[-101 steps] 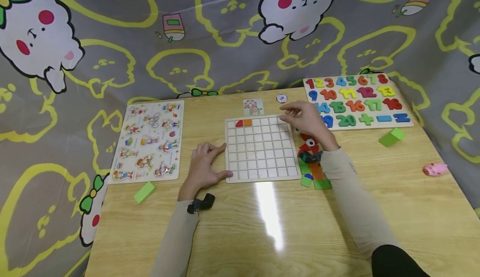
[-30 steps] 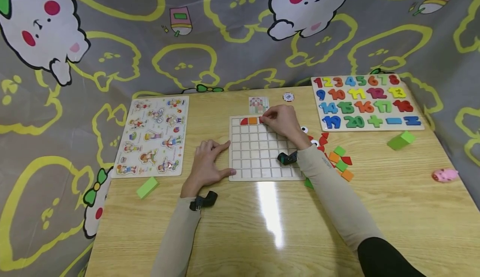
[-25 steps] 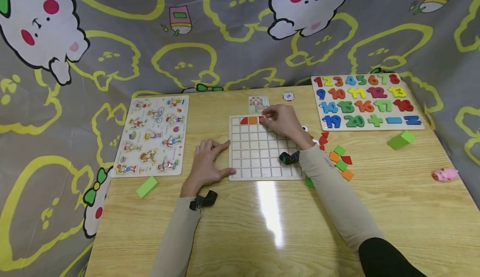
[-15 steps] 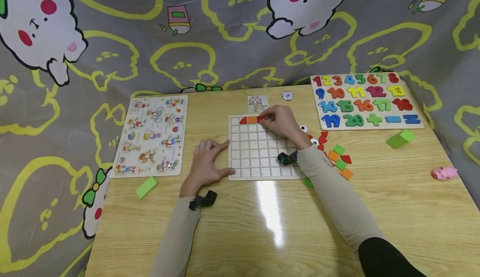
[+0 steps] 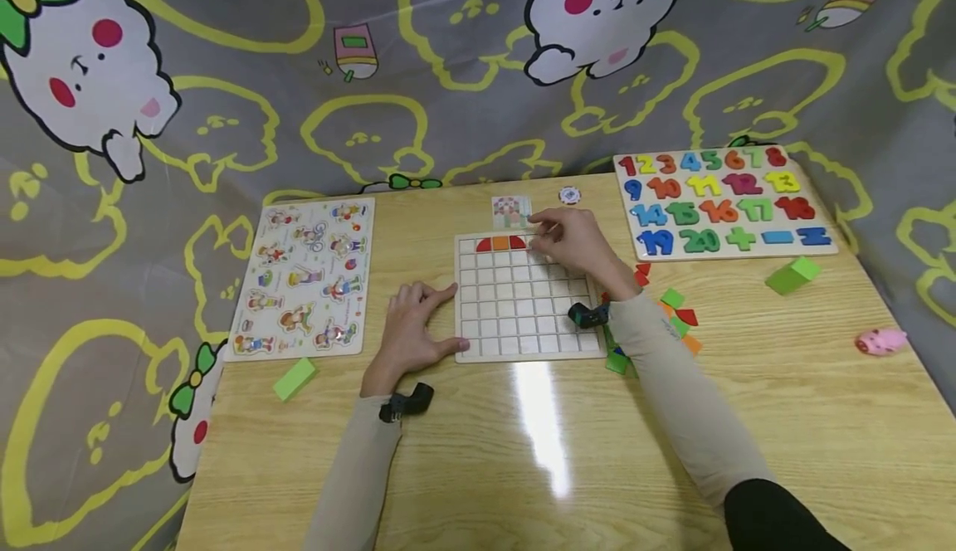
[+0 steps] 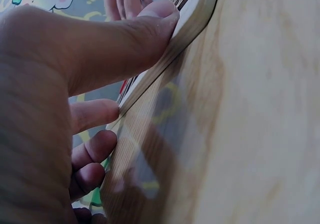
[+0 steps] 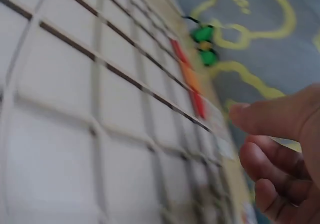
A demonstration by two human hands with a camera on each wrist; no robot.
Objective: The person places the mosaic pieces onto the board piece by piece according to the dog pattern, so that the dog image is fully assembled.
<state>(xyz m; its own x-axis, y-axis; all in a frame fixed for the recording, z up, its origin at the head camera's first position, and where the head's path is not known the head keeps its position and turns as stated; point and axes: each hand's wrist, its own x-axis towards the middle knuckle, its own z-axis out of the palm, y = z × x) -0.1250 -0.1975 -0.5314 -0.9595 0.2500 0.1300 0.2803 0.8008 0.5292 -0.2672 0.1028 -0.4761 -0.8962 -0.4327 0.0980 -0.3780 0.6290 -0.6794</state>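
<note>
A white gridded board (image 5: 515, 302) lies mid-table, with an orange square (image 5: 499, 243) between two red rounded pieces, the right one (image 5: 517, 243) and the left one (image 5: 484, 245), in its far row. My left hand (image 5: 411, 331) rests at the board's left side, its thumb on the near corner and its index fingertip at the edge further up. In the left wrist view the thumb (image 6: 155, 29) lies over the board's rim. My right hand (image 5: 571, 240) hovers over the far right part, just right of the red piece. Nothing shows between its fingers in the right wrist view.
Loose coloured pieces (image 5: 675, 319) lie right of the board, partly behind the right forearm. A picture card (image 5: 511, 212) and a round chip (image 5: 570, 195) sit beyond it. A number puzzle (image 5: 720, 202), figure puzzle (image 5: 302, 277), green blocks (image 5: 295, 379) and a pink pig (image 5: 881, 342) surround it.
My right hand came left from the board's far right, set a red piece beside the orange square, let go and drew back slightly to the right. The left hand stayed at the edge.
</note>
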